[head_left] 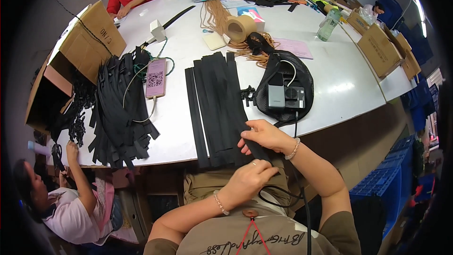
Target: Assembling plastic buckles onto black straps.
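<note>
A black webbing strap [258, 151] runs between my two hands at the table's near edge. My left hand [249, 179] is closed on its lower end, fingers pinched together. Higher up, my right hand [266, 136] has the strap between thumb and fingers. Just left of my right hand, a row of flat black straps [216, 108] lies lengthwise on the white table, one strip slightly apart on its left side. Small black plastic pieces [247, 94] sit at the row's right edge. Beyond my right hand, a black mesh bag [307, 82] lies under a grey boxy device [283, 95].
A loose heap of black straps [120, 108] hangs over the edge at left, with a cabled phone [155, 78] on it. Cardboard boxes [92, 30] stand far left and right. A tape roll [239, 28] and bottle [329, 24] are farther back. A co-worker [71, 203] sits at left.
</note>
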### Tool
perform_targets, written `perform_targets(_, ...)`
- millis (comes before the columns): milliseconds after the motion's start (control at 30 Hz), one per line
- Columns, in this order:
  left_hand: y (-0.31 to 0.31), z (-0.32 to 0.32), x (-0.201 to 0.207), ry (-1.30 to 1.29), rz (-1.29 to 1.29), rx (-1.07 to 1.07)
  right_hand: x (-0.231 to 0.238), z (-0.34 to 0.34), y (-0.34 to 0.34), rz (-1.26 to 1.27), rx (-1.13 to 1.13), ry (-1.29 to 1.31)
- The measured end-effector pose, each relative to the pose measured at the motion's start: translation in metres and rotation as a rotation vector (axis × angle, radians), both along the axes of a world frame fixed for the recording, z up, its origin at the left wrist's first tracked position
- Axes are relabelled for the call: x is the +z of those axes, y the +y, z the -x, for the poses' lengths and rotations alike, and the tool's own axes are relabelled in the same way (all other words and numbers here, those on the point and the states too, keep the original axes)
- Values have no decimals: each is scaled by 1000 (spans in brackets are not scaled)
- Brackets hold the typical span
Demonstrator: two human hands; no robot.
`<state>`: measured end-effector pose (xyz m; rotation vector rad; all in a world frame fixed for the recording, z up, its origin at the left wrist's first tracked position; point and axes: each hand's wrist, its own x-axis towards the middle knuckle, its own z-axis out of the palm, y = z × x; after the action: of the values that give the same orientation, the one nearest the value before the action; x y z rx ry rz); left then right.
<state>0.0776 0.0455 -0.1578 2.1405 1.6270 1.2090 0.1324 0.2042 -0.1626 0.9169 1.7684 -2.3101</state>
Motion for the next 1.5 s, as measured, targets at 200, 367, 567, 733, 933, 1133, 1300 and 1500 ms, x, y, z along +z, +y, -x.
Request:
perform_targets(200,-5,-15,0,-221,161,-257,-28,-3,8,132,-56,168)
perform_targets(367,-1,-33,-15,-308,406,-492,-23,1,9,144,-9,320)
perform_targets(567,22,-42,-32,-243,266,-497,-31,7,13,102,78,461)
perform_targets(733,33,-50,-60,-204,297,-523,-13,13,9,36,197,440)
perform_targets(933,50,-57,-95,-247,584,-560,14,25,-18,68,207,419)
perform_targets(1133,41,-52,-116,-411,520,-506,27,15,-46,54,87,406)
perform_targets(1300,25,-30,-71,-415,575,-506,6,10,-49,22,-64,521)
perform_targets(1500,-15,66,13,-719,952,-695,-16,5,-35,33,-238,523)
